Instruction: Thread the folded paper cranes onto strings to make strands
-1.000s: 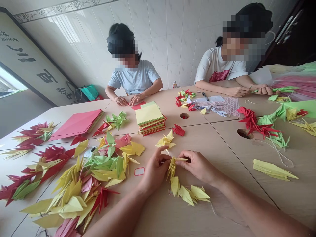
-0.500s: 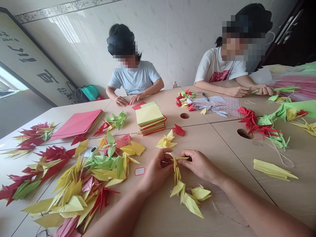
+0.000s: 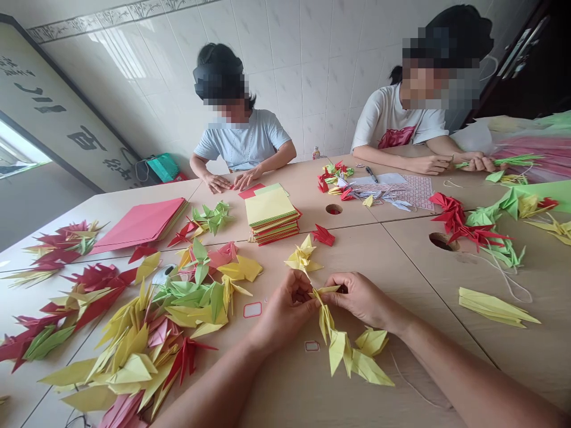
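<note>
Between my two hands is a yellow folded paper piece (image 3: 325, 292). My left hand (image 3: 292, 303) pinches its left side with closed fingers, and my right hand (image 3: 357, 297) pinches its right side. More yellow folded pieces (image 3: 357, 356) hang from it in a chain and lie on the table below my hands. Just beyond my left hand sits another yellow folded piece (image 3: 303, 257). A thin string (image 3: 408, 383) runs along the table under my right forearm.
Folded paper pieces (image 3: 129, 345) are heaped at left. Beyond stand a red paper stack (image 3: 140, 223) and a yellow-topped square stack (image 3: 270, 211). Flat yellow pieces (image 3: 495, 306) lie at right. Two people sit across the table (image 3: 423, 249), which has round holes.
The hanging yellow pieces have shifted to the right. The piece between my hands has tilted, and the yellow piece beyond my left hand has moved slightly.
</note>
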Demonstrator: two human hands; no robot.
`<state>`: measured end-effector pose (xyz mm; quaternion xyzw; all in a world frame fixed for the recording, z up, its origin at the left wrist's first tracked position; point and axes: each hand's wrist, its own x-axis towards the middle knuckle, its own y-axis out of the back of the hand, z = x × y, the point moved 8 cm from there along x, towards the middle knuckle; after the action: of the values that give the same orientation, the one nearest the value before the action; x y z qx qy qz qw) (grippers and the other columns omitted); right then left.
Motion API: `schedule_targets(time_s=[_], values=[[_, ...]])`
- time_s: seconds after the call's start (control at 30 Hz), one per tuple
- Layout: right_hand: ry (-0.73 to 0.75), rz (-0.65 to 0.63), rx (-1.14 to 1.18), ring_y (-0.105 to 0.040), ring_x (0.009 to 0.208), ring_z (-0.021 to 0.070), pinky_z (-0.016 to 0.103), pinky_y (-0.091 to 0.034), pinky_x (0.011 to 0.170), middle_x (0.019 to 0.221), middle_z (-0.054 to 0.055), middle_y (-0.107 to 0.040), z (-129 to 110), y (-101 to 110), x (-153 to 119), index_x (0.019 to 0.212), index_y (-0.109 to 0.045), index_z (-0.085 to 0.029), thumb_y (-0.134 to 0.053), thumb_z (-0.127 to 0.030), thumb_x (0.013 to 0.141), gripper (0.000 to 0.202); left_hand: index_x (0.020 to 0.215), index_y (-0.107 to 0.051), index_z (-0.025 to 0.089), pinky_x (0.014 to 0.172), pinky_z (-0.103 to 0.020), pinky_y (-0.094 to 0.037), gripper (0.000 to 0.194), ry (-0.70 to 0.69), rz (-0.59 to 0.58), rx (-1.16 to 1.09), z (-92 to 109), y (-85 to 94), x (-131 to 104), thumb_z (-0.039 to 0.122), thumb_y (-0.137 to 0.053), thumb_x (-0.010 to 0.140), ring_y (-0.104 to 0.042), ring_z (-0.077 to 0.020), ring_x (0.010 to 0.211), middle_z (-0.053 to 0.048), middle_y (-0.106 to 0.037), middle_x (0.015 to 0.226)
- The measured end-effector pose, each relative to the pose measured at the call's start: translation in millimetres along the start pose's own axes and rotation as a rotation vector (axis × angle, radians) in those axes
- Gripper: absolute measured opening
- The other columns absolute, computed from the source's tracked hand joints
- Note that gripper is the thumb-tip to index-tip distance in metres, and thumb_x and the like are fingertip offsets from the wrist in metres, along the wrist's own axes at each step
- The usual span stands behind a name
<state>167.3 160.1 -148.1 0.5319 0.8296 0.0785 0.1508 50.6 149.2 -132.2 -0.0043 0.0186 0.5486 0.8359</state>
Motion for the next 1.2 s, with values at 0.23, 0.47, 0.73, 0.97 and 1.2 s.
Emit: schedule_targets(time_s=[0.23,0.47,0.73,0.97,1.2], values=[[-0.001,0.009,0.025,-0.032,0.053,0.0080,0.019,-0.024,0.045,0.058,-0.005,-0.039,-0.6,0.4,1.3,0.069,-0.053,-0.015,-0.058,-0.049,0.076,0.035,0.081,-0.049,0.018,0.062,-0.022,-0.037,0.018,-0.013,0.028,0.123,-0.8,4.5,1.2,0.032,-0.060,0.079,-0.045,-0.0103,0.068,0.001,-0.050,0.075],[0.012,0.003,0.063,-0.036,0.055,0.0082,0.019,-0.027,0.048,0.061,-0.003,-0.046,-3.1,0.1,0.6,0.072,-0.057,-0.014,-0.060,-0.046,0.077,0.032,0.081,-0.052,0.017,0.064,-0.023,-0.039,0.018,-0.040,0.003,0.142,-2.3,3.8,2.2,0.032,-0.062,0.077,-0.048,-0.0115,0.069,-0.001,-0.053,0.075],[-0.009,-0.023,0.065,-0.037,0.054,0.0083,0.020,-0.028,0.048,0.059,-0.004,-0.046,-1.4,-1.1,0.4,0.073,-0.058,-0.014,-0.062,-0.050,0.074,0.036,0.078,-0.059,0.018,0.061,-0.022,-0.039,0.016,-0.040,0.021,0.328,3.3,2.7,-1.3,0.033,-0.057,0.080,-0.049,-0.0112,0.064,0.000,-0.058,0.069],[-0.037,-0.042,0.152,-0.038,0.054,0.0080,0.019,-0.029,0.048,0.058,-0.003,-0.046,-4.6,-2.0,-0.8,0.071,-0.058,-0.014,-0.067,-0.051,0.070,0.038,0.073,-0.056,0.016,0.061,-0.021,-0.039,0.015,-0.009,0.051,0.297,-1.3,6.4,0.1,0.030,-0.059,0.078,-0.048,-0.0109,0.065,0.000,-0.057,0.068],[-0.017,-0.069,0.238,-0.045,0.060,0.0095,0.020,-0.032,0.053,0.067,-0.002,-0.053,-3.6,-3.7,0.5,0.077,-0.056,-0.014,-0.067,-0.051,0.070,0.038,0.074,-0.055,0.016,0.064,-0.023,-0.041,0.019,0.004,0.049,0.136,-4.9,7.9,3.1,0.033,-0.062,0.077,-0.051,-0.0118,0.070,-0.002,-0.058,0.073]])
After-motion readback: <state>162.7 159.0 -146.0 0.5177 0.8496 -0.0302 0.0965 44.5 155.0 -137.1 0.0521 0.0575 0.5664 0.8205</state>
